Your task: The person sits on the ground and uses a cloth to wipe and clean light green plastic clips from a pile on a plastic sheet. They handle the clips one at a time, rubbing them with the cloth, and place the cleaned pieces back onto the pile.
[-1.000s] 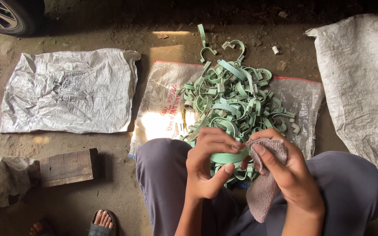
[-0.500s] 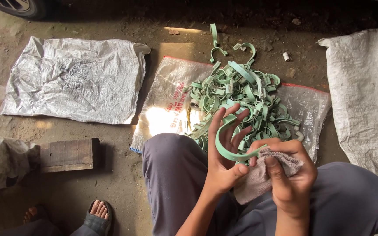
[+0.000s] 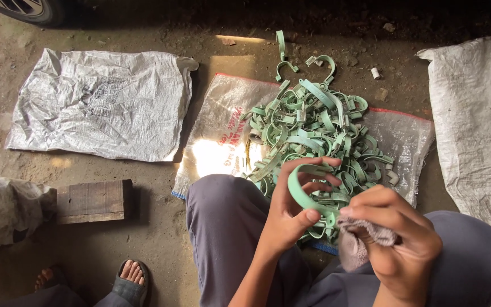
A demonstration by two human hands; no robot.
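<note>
Green curved clamp [image 3: 302,190] sits pinched in the left hand [image 3: 291,213] — thumb and fingers closed on its band — above the near edge of the clear sack [image 3: 217,142]. The right hand [image 3: 396,233] grips a grey rag [image 3: 352,244] against the clamp's end, beside the clamp pile [image 3: 313,128].

Bare dirt floor [image 3: 160,227] left of the knee lies open – clamp pile [image 3: 313,131] (tangled) blocks ahead.

Left hand [image 3: 288,219] holds a curved green clamp [image 3: 301,193] while right hand [image 3: 396,239] presses a grey rag [image 3: 352,245] against it.
</note>
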